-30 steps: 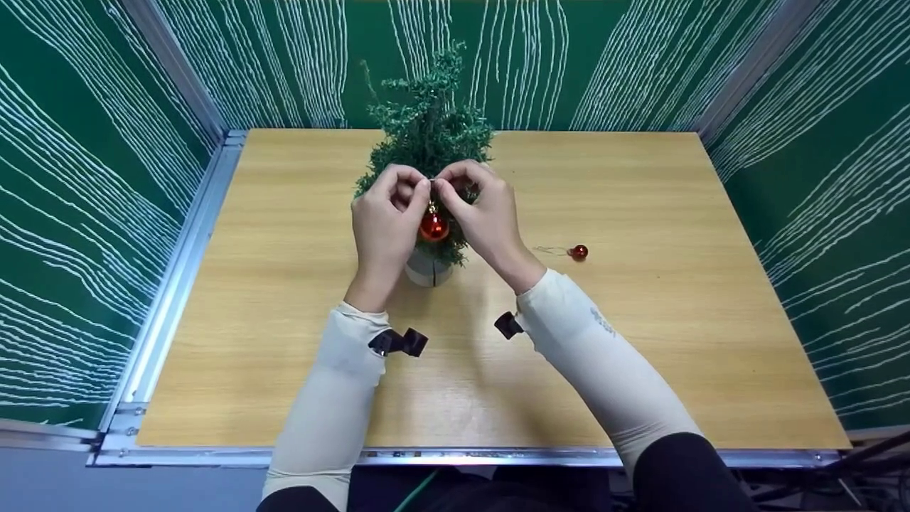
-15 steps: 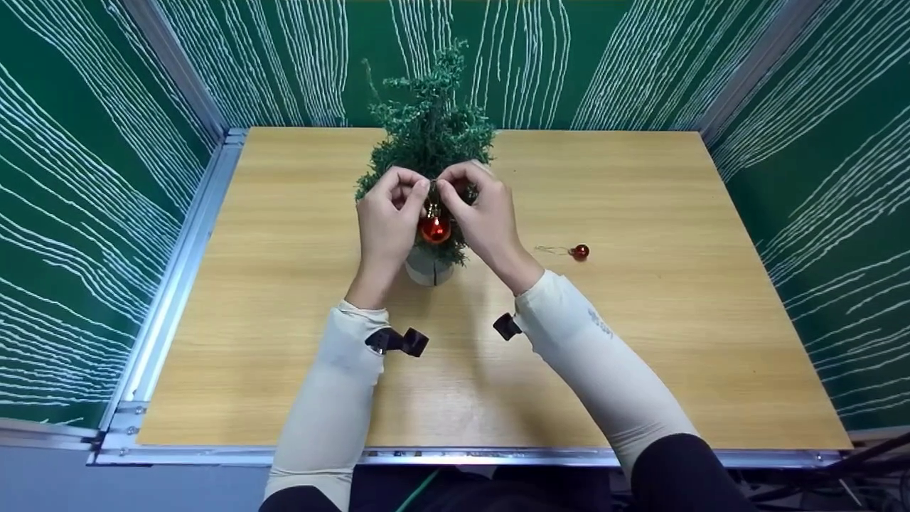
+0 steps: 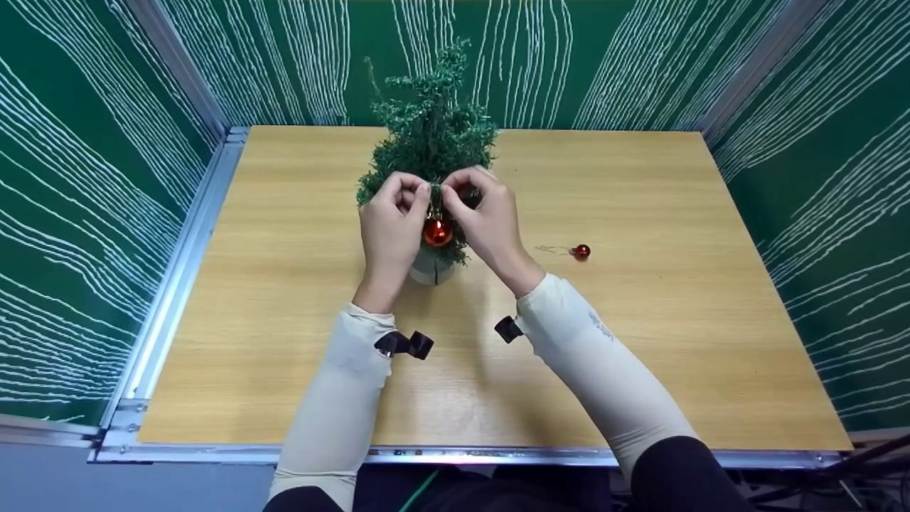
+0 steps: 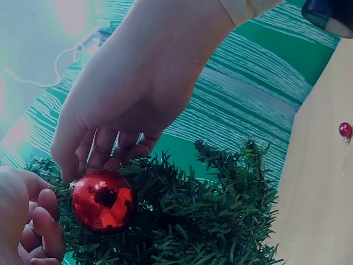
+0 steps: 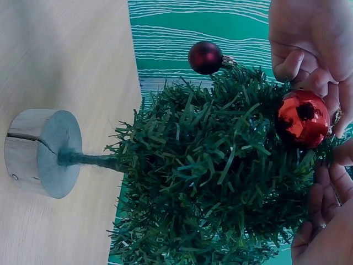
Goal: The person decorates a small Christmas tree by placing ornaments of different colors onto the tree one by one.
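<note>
While the left hand [image 3: 391, 231] and right hand [image 3: 492, 222] pinch the loop [image 3: 435, 205] of the red bauble [image 3: 438, 232] beneath them, even tension is advised.

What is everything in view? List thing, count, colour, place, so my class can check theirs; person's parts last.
Tree: 1, green, rear middle of table.
Base: 1, pale grey, under tree.
Big bauble: 1, shiny red, in front of tree.
Loop: 1, colour unclear, at big bauble's top.
Dark bauble: 1, deep red, on tree's left.
Small bauble: 1, red, on table, right of tree.
Table: 1, light wood, under base.
Walls: 3, green with white lines, left, back, right.
Frame: 1, silver, along walls and table.
Cord: 1, green, below table's near edge.
Cables: uncountable, black, lower right.
Mounts: 2, black, one per wrist.
Sleeves: 2, cream then black, wrists upward.
Left hand: 1, bare, pinching loop.
Right hand: 1, bare, pinching loop.
</note>
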`<action>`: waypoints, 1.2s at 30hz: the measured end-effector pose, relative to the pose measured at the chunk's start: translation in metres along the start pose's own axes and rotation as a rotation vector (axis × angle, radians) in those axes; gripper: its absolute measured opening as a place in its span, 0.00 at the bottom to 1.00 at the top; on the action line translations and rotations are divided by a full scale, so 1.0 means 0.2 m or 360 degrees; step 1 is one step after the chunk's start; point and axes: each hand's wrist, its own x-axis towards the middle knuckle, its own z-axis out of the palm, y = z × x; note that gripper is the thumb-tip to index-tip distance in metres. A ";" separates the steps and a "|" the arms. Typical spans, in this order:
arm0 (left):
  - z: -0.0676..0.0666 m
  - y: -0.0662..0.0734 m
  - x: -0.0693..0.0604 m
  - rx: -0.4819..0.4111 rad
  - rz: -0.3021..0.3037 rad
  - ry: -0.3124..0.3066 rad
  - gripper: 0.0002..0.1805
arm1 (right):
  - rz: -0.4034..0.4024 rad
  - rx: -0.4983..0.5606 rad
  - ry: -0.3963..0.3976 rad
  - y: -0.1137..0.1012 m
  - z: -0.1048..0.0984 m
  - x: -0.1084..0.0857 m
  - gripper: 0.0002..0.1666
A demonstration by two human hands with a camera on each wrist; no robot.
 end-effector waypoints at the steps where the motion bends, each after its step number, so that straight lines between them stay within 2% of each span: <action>1: 0.00 0.00 0.00 0.0016 -0.0006 0.0006 0.07 | -0.0001 -0.0007 0.0002 0.00 0.00 0.00 0.04; 7: 0.01 0.00 -0.01 0.0089 -0.0017 0.0039 0.07 | -0.0048 -0.0068 -0.0002 0.01 0.00 -0.01 0.05; 20: -0.01 -0.01 -0.06 0.0166 0.0067 0.0072 0.07 | -0.0193 -0.0113 0.0002 0.02 -0.03 -0.05 0.03; 27: -0.01 -0.03 -0.07 0.0157 0.0087 0.0084 0.08 | -0.0220 -0.0050 0.0040 -0.13 -0.13 -0.11 0.03; 36: -0.02 -0.08 -0.11 0.0093 0.0121 0.0075 0.06 | -0.0147 0.0034 0.0113 -0.01 -0.26 -0.14 0.04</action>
